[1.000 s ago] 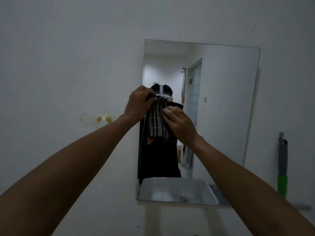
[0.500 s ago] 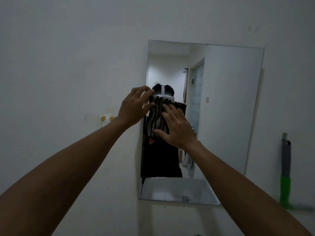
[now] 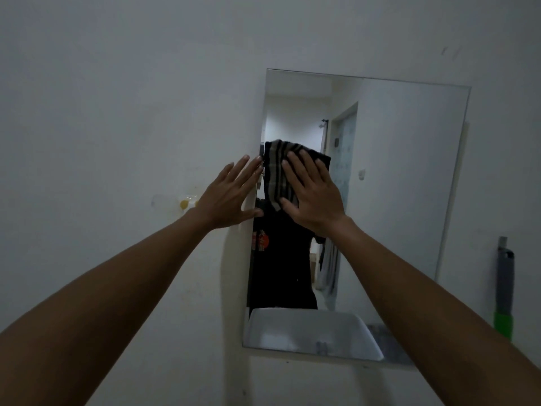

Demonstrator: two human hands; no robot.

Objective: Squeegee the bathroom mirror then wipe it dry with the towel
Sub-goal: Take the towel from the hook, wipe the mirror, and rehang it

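We press our right hand (image 3: 314,197) flat on the striped towel (image 3: 278,174), fingers spread and extended, palm pinning the cloth against the mirror (image 3: 404,177). The towel sits in the mirror's upper left part, close to its left edge, dark with pale stripes, bunched into a loose fold whose top edge shows above our fingertips and whose lower corner hangs down beside our thumb.

Our left hand (image 3: 231,197) is open too, fingers apart and straight, holding nothing. It lies against the wall (image 3: 117,112) right at the mirror's left edge, with the fingertips reaching the edge, just beside the towel; we cannot tell whether they touch the cloth.

The mirror is a frameless rectangle. In its glass we see a dark shirt with a small red print below the towel, a doorway to the right of that, and a pale basin along the bottom edge.

To the right of the mirror, well apart from it and low on the wall, the squeegee (image 3: 504,291) stands upright, with a grey upper part and a green lower grip. To the left of the mirror, near our left wrist, a small clear fitting with yellow spots (image 3: 183,203) sticks to the wall.
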